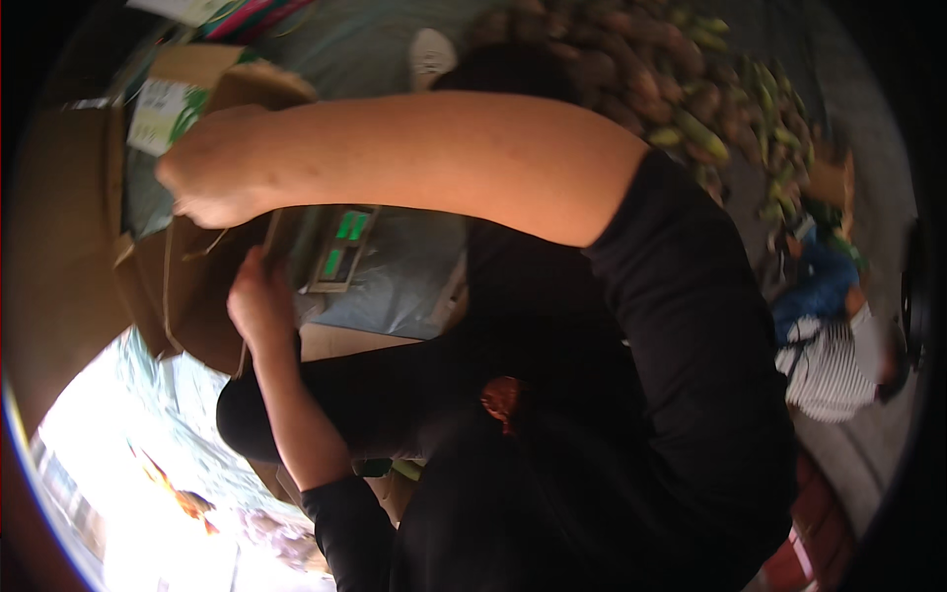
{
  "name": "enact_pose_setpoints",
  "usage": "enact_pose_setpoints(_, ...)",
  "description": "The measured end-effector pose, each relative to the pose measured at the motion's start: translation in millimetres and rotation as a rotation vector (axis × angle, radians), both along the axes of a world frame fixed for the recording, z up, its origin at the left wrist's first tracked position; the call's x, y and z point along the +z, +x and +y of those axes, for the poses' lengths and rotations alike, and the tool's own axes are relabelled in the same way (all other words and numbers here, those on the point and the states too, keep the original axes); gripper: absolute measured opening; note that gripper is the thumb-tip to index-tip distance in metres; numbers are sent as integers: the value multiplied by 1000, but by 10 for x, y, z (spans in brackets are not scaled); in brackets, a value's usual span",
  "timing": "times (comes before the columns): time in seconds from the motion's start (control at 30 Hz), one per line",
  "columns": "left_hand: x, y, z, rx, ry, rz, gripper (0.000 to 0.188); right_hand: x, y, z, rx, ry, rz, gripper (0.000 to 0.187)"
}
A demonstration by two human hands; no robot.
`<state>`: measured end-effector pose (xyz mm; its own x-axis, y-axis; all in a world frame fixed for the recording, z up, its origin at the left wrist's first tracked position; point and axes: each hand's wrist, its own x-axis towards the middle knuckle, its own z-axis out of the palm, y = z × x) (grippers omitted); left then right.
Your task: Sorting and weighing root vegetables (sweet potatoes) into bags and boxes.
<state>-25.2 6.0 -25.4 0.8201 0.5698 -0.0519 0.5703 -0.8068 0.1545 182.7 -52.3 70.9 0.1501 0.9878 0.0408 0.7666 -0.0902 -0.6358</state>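
Observation:
My right arm reaches across to the left, and my right hand (217, 168) is closed at the top of a brown paper bag or carton (197, 296). A thin tan cord (168, 286) hangs down from it along the brown side; the right fingertips are partly turned away. Lower and nearer, my left hand (262, 301) is closed, its thumb up, on a cord (272, 233) that runs up toward my right hand and shows again below the fist. Just right of my left hand lies a scale (340, 252) with a lit green display.
A brown carton with a white and green label (163, 113) stands behind my right hand. Brown tubers (631, 69) and yellow-green ears of corn (774, 118) are heaped at the far right. A white shoe (431, 54) shows beyond my arm. Striped cloth (834, 370) lies at right.

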Motion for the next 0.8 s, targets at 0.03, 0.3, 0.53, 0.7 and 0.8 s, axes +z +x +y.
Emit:
enact_pose_setpoints(0.03, 6, 1, 24, 7, -27, -17, 22, 121, 127, -120, 83, 13, -50, 28)
enact_pose_setpoints(0.3, 81, 124, -33, -43, -28, -78, 22, -120, 1279, -2515, -636, 131, 457, 20)
enact_pose_setpoints(0.53, 190, 155, -150, 1, -129, -63, 28, -2089, 655, -4630, -1004, -356, 115, 22)
enact_pose_setpoints(0.7, 203, 135, -159, 135, -174, 13, 36, -2720, -314, -5315, -961, -758, 297, 17)
enact_pose_setpoints(0.8, 259, 154, -175, 112, -177, -8, 33, -3140, -897, -5643, -1256, -872, 714, 18)
